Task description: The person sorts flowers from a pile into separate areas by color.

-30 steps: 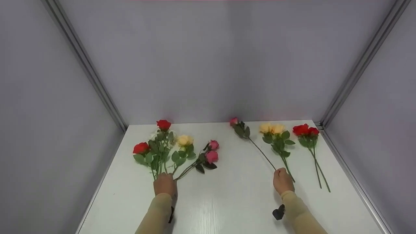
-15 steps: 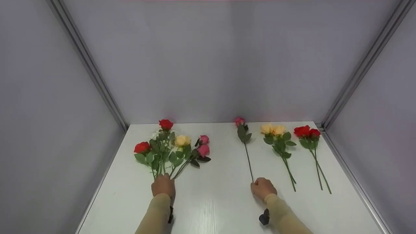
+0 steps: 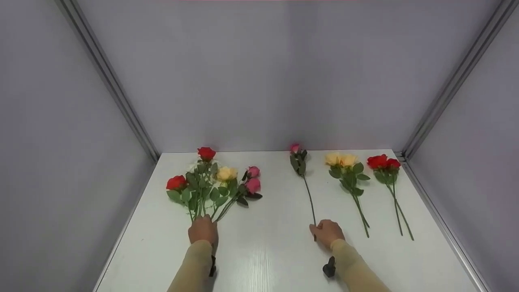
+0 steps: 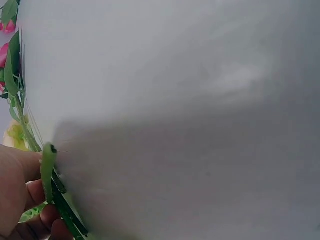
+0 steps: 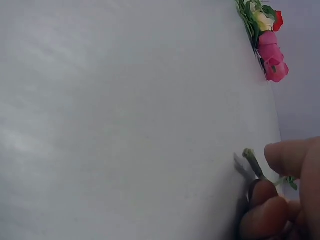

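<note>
On bench (image 3: 263, 215), near middle: pink rose (image 3: 302, 167), stem (image 5: 254, 163) at right grip (image 3: 327, 232), cannot tell whether pinched | to its left: left grip (image 3: 203, 230) pinches mixed bunch (image 3: 202, 184) by stems (image 4: 48, 172) | best: steady bunch, guide rose by stem, sparing petals (image 3: 295, 148)

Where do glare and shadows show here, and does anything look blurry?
Head view: streaky glare on the white table, bottom centre; petals of the leftmost yellow rose look soft. Left wrist view: broad, soft-edged shadow beside the left hand. Right wrist view: pale glare at left, dark shadow beside the right hand.
</note>
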Motion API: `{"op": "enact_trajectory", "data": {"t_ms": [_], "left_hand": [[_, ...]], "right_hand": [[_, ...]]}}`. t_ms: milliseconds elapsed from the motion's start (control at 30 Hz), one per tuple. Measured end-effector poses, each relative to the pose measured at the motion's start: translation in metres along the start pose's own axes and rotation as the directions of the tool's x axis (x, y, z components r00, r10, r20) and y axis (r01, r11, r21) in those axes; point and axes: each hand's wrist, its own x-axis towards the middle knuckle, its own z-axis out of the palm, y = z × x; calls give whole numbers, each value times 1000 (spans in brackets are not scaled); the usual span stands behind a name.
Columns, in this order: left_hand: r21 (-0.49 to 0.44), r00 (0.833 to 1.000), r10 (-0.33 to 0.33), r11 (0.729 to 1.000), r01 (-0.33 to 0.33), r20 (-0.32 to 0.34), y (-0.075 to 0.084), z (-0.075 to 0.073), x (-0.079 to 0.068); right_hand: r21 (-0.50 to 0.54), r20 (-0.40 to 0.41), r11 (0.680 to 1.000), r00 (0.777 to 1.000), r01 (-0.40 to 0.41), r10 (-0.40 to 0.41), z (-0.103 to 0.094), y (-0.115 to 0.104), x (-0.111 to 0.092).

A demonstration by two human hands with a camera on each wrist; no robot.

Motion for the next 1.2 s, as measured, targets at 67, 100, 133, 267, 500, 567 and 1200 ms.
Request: {"op": "enact_trajectory", "data": {"t_ms": [67, 100, 133, 267, 500, 567, 1200], "left_hand": [[1, 1000, 8, 1000, -8, -5, -1, -1, 0], [3, 1000, 11, 1000, -11, -9, -1, -1, 0], [5, 1000, 14, 1000, -14, -13, -1, -1, 0], [9, 999, 21, 1000, -21, -47, 0, -2, 0], [11, 997, 45, 999, -44, -64, 1, -2, 2], [4, 997, 48, 999, -48, -54, 1, -2, 2], [95, 975, 186, 980, -175, -125, 4, 2, 7]], "right_hand": [[5, 5, 1000, 1000, -5, 5, 0, 1, 1], [5, 3, 1000, 1000, -3, 3, 0, 1, 1], [6, 3, 1000, 1000, -3, 3, 0, 2, 1], [22, 13, 1000, 1000, -11, 10, 2, 4, 1], [90, 32, 996, 999, -20, 17, 2, 9, 3], [103, 42, 994, 999, -30, 26, 1, 10, 3], [167, 53, 983, 996, -78, 70, 0, 11, 4]]}}
